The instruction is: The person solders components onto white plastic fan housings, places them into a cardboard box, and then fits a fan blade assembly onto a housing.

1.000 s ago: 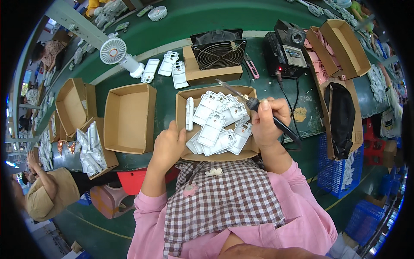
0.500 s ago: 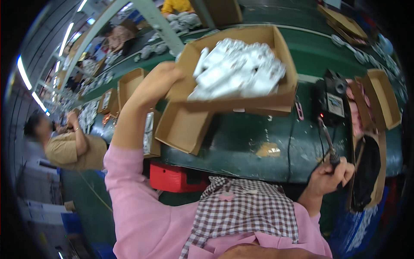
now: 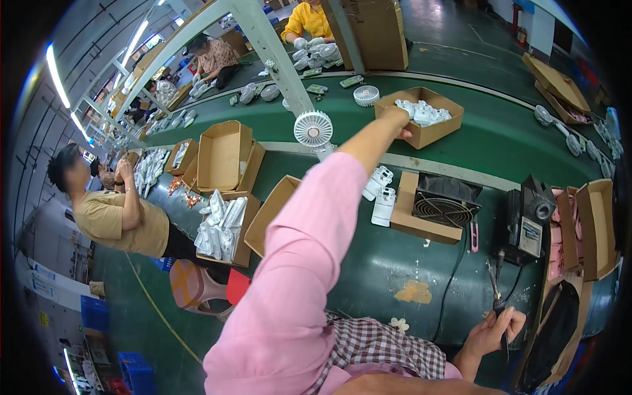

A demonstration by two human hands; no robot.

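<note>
My left hand (image 3: 396, 123) reaches far forward, its fingers closed over the near left corner of a cardboard box (image 3: 431, 135). White plastic parts (image 3: 422, 112) lie heaped in that box, which is at the green conveyor belt (image 3: 487, 155). A soldering iron (image 3: 498, 305) is gripped in my right hand (image 3: 495, 331), low at the right, with its tip pointing up and away. Just beyond the iron stands its black soldering station (image 3: 526, 214). White plastic housings (image 3: 383, 203) lie on the green bench (image 3: 368, 270), nearer than the box.
A black round-grilled fan (image 3: 442, 209) sits in a cardboard tray. Left of my arm are boxes of white parts (image 3: 222, 227) and a white handheld fan (image 3: 313, 130). A pink cutter (image 3: 474, 236) lies near a cable. One co-worker (image 3: 118, 214) stands left; others sit across the belt.
My left hand has carried the box forward from above the bench to the belt, uncovering the black fan and white housings. My right hand has dropped slightly, still holding the soldering iron.
</note>
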